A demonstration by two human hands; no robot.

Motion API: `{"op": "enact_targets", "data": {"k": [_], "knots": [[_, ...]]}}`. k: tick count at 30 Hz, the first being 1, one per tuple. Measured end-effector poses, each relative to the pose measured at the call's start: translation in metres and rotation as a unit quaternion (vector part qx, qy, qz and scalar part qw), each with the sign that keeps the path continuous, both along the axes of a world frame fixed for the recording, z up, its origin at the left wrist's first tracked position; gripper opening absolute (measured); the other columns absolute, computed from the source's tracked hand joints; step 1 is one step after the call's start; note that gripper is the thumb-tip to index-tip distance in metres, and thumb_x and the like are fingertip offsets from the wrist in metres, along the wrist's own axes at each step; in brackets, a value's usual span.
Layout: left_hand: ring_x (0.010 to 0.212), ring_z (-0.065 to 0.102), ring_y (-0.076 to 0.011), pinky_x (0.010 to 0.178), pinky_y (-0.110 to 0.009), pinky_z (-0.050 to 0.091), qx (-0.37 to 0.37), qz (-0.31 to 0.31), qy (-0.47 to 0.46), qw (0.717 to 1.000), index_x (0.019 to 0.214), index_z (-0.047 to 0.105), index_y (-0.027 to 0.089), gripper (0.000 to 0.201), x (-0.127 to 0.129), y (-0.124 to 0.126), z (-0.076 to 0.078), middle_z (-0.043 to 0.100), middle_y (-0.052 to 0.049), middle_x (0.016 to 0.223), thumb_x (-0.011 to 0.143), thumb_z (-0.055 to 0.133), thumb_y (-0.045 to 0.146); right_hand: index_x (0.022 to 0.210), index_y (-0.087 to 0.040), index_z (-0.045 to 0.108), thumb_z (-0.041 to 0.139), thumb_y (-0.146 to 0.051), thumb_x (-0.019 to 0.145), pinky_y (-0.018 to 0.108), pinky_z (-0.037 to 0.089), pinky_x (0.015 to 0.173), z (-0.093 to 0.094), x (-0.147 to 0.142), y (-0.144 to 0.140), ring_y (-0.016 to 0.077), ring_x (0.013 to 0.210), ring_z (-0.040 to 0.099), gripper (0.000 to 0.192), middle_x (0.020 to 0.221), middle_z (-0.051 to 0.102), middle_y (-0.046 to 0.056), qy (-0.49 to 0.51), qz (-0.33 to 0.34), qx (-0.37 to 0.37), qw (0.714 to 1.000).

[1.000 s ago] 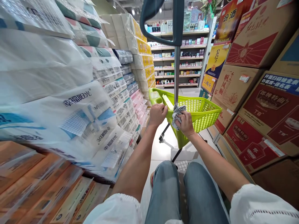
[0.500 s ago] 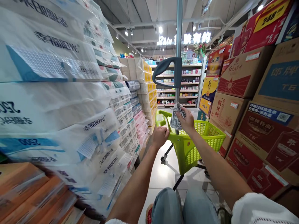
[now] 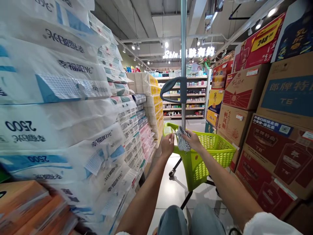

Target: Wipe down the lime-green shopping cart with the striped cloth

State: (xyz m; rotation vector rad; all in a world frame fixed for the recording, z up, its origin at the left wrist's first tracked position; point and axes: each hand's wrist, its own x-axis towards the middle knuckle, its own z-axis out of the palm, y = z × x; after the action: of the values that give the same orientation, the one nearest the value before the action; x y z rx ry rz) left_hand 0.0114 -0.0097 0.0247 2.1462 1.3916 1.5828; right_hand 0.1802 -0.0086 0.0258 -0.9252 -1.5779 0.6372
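A green plastic shopping cart (image 3: 195,166) stands in front of my knees, a tall metal pole with a dark grey loop handle (image 3: 183,89) rising from it. My right hand (image 3: 193,141) is closed on a grey-and-white striped cloth (image 3: 183,143), which is bunched against the cart's near rim beside the pole's base. Just left of the cloth, my left hand (image 3: 167,144) is at the cart's light green grip, fingers closed and thumb up. Whether it grips the cart or pinches a corner of the cloth is hidden.
Stacked white tissue packs (image 3: 61,127) wall the left side, orange packages (image 3: 36,205) below them. Cardboard drink cartons (image 3: 276,143) pile up on the right. Shelves of small goods (image 3: 193,104) stand behind the cart, on a tiled floor (image 3: 166,192).
My right hand has brought the cloth down from the pole to the cart's rim. My left hand has shifted, its fingers now closer to the cloth. The view has tilted slightly upward.
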Motion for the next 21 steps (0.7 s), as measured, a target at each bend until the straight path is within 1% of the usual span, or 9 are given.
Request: {"op": "enact_targets", "data": {"k": [3, 5, 7, 9, 12, 14, 16, 18, 21], "knots": [[0.113, 0.058, -0.0192, 0.096, -0.033, 0.045, 0.039, -0.036, -0.030, 0.998, 0.121, 0.060, 0.023, 0.039, 0.007, -0.006, 0.034, 0.064, -0.005, 0.122, 0.094, 0.039, 0.044, 0.103, -0.023, 0.066, 0.064, -0.052, 0.074, 0.034, 0.051, 0.074, -0.019, 0.004, -0.003, 0.0223, 0.088, 0.066, 0.041, 0.097, 0.071, 0.002, -0.020, 0.000, -0.018, 1.000], [0.117, 0.056, -0.0192, 0.099, -0.032, 0.044, 0.051, -0.070, -0.032, 0.996, 0.124, 0.059, 0.025, 0.040, 0.011, -0.008, 0.062, 0.062, -0.004, 0.126, 0.094, 0.041, 0.045, 0.101, -0.023, 0.067, 0.067, -0.051, 0.072, 0.036, 0.051, 0.076, -0.013, 0.006, -0.002, 0.0229, 0.087, 0.066, 0.041, 0.096, 0.072, 0.002, -0.033, -0.010, -0.013, 0.999], [0.118, 0.056, -0.0201, 0.098, -0.032, 0.044, 0.061, -0.085, -0.040, 0.994, 0.125, 0.058, 0.025, 0.042, 0.014, -0.007, 0.091, 0.061, -0.003, 0.126, 0.093, 0.042, 0.046, 0.102, -0.024, 0.068, 0.069, -0.051, 0.070, 0.036, 0.051, 0.074, 0.012, 0.007, 0.001, 0.0229, 0.084, 0.066, 0.042, 0.094, 0.072, 0.002, -0.046, -0.023, -0.001, 0.999], [0.117, 0.057, -0.0210, 0.097, -0.033, 0.045, 0.062, -0.091, -0.045, 0.993, 0.124, 0.059, 0.025, 0.041, 0.017, -0.004, 0.117, 0.062, -0.003, 0.125, 0.092, 0.044, 0.046, 0.105, -0.024, 0.068, 0.070, -0.052, 0.069, 0.036, 0.051, 0.072, 0.051, 0.007, 0.005, 0.0229, 0.085, 0.066, 0.046, 0.097, 0.071, 0.003, -0.049, -0.045, 0.022, 0.997], [0.110, 0.061, -0.0219, 0.092, -0.033, 0.048, 0.073, -0.093, -0.049, 0.992, 0.117, 0.065, 0.026, 0.038, 0.021, 0.005, 0.144, 0.067, -0.001, 0.117, 0.092, 0.045, 0.047, 0.104, -0.021, 0.068, 0.072, -0.052, 0.067, 0.035, 0.050, 0.078, 0.108, 0.005, 0.016, 0.0225, 0.093, 0.063, 0.048, 0.105, 0.069, 0.006, 0.012, -0.081, 0.109, 0.991], [0.103, 0.064, -0.0230, 0.089, -0.034, 0.049, 0.070, -0.095, -0.045, 0.992, 0.109, 0.069, 0.023, 0.039, 0.023, 0.010, 0.152, 0.071, -0.001, 0.108, 0.092, 0.044, 0.047, 0.105, -0.020, 0.067, 0.070, -0.053, 0.068, 0.034, 0.050, 0.081, 0.128, 0.001, 0.022, 0.0218, 0.094, 0.063, 0.050, 0.104, 0.069, 0.006, 0.047, -0.075, 0.139, 0.986], [0.103, 0.064, -0.0229, 0.089, -0.033, 0.049, 0.066, -0.095, -0.052, 0.992, 0.106, 0.070, 0.021, 0.038, 0.025, 0.013, 0.153, 0.071, -0.001, 0.106, 0.092, 0.044, 0.045, 0.105, -0.019, 0.067, 0.067, -0.055, 0.070, 0.034, 0.049, 0.084, 0.130, -0.004, 0.026, 0.0212, 0.097, 0.062, 0.050, 0.104, 0.069, 0.006, 0.074, -0.053, 0.144, 0.985], [0.108, 0.062, -0.0218, 0.093, -0.033, 0.048, 0.063, -0.098, -0.063, 0.991, 0.108, 0.069, 0.022, 0.036, 0.026, 0.015, 0.147, 0.069, 0.000, 0.112, 0.091, 0.046, 0.043, 0.105, -0.019, 0.067, 0.064, -0.056, 0.072, 0.033, 0.049, 0.084, 0.116, -0.008, 0.027, 0.0207, 0.098, 0.062, 0.050, 0.103, 0.069, 0.005, 0.086, -0.023, 0.128, 0.988], [0.111, 0.060, -0.0204, 0.096, -0.033, 0.046, 0.045, -0.107, -0.058, 0.992, 0.112, 0.067, 0.022, 0.035, 0.023, 0.017, 0.129, 0.067, -0.001, 0.117, 0.091, 0.048, 0.043, 0.104, -0.019, 0.066, 0.063, -0.055, 0.073, 0.031, 0.050, 0.081, 0.087, -0.011, 0.024, 0.0203, 0.096, 0.063, 0.048, 0.101, 0.070, 0.004, 0.086, 0.023, 0.087, 0.992]]}}
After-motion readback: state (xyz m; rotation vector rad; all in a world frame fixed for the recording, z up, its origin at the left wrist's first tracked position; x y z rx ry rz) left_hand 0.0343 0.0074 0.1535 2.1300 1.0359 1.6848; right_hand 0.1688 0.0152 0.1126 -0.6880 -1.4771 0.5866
